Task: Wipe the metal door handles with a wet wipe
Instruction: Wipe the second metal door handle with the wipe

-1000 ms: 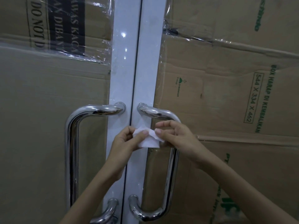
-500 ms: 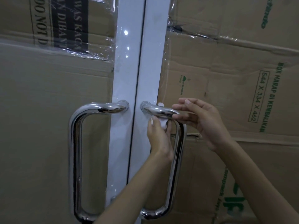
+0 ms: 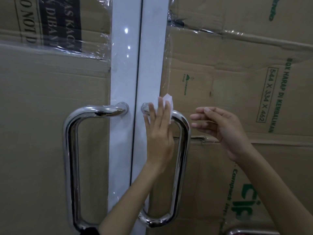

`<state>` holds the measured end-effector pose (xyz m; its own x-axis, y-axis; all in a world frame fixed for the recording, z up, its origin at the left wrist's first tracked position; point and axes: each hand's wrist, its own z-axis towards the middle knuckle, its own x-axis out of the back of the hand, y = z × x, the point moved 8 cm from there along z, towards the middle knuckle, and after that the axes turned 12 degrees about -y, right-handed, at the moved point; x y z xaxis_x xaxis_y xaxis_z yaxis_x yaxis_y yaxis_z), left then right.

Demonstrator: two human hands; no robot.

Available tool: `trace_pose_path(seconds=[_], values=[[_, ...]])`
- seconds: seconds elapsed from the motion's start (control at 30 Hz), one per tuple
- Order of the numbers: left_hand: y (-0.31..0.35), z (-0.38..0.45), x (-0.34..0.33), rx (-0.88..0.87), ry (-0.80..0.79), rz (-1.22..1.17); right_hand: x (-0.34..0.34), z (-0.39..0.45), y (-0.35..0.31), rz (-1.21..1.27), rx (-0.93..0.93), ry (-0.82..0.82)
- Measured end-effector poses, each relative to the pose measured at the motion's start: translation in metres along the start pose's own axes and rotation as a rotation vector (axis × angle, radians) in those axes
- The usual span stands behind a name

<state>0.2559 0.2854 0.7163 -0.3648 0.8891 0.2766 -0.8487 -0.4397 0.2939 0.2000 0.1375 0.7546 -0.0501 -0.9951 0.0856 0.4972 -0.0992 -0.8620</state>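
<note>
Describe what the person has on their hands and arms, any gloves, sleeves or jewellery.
Both hands are bare: the left hand and right hand show no gloves, rings or watch. Both forearms are uncovered to the frame edge; no sleeves are visible.

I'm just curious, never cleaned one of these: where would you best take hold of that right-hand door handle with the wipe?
Probably the right handle's long upright bar, coming from the front. It stands clear of the door, so fingers and the wet wipe can wrap around it. The left hand now presses the wipe at the top bend.
</note>
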Motion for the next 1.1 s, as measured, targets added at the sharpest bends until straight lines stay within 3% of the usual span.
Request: trace_pose_path(seconds=[0.13,0.3,0.4,0.47,0.63,0.77,0.87,1.03,1.1], values=[[0.007,-0.002,0.001,-0.175,-0.102,0.312,-0.002,0.003,-0.001,-0.022,0.012,-0.024],[-0.012,0.02,0.033,-0.088,-0.042,0.207,-0.001,0.005,0.002,-0.007,0.01,-0.02],[0.007,0.014,0.015,-0.397,-0.123,0.577,-0.002,0.006,0.004,-0.014,-0.001,-0.034],[0.004,0.017,0.015,-0.491,-0.154,0.647,-0.002,0.005,0.005,-0.017,-0.003,-0.045],[-0.016,0.032,0.041,-0.254,-0.108,0.372,0.005,0.002,0.005,-0.016,-0.006,-0.038],[0.015,0.011,0.011,-0.558,-0.196,0.592,0.001,0.004,0.006,0.029,-0.019,-0.046],[0.018,0.009,0.011,-0.688,-0.216,0.604,-0.004,0.006,0.005,0.045,-0.008,-0.062],[-0.018,0.018,0.044,-0.367,-0.124,0.238,0.001,0.003,0.003,0.033,0.011,-0.049],[-0.017,0.015,0.045,-0.351,-0.104,0.185,0.004,0.001,0.004,0.039,0.005,-0.039]])
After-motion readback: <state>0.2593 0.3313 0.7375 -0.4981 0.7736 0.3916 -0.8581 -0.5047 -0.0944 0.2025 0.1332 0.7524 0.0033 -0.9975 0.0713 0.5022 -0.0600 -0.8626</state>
